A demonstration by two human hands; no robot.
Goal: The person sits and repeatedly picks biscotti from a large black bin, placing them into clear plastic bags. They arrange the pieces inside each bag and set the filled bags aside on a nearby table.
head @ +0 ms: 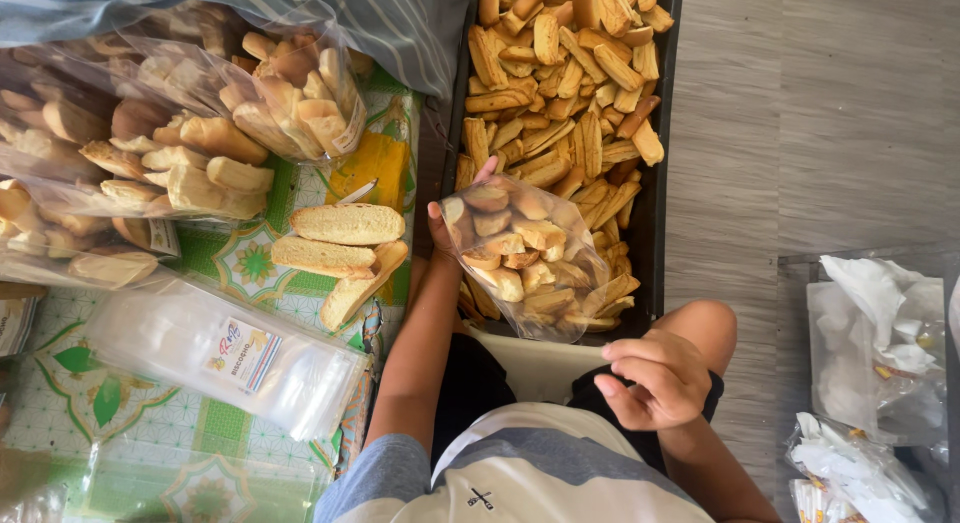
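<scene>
My left hand (440,221) is shut on a clear plastic bag (525,258) filled with small golden rusk pieces. It holds the bag up over a black tray (655,233) heaped with the same rusk sticks (560,73). The bag hides most of that hand; only a thumb tip and finger edges show. My right hand (650,378) hovers lower right, near my knee, with its fingers curled in and nothing visible in them. It is apart from the bag.
On a green patterned cloth (150,413) at the left lie filled bags of larger rusks (180,133), three loose rusk slices (345,248) and a stack of empty labelled clear bags (220,358). A clear box of white wrappers (880,333) stands at the right on grey floor.
</scene>
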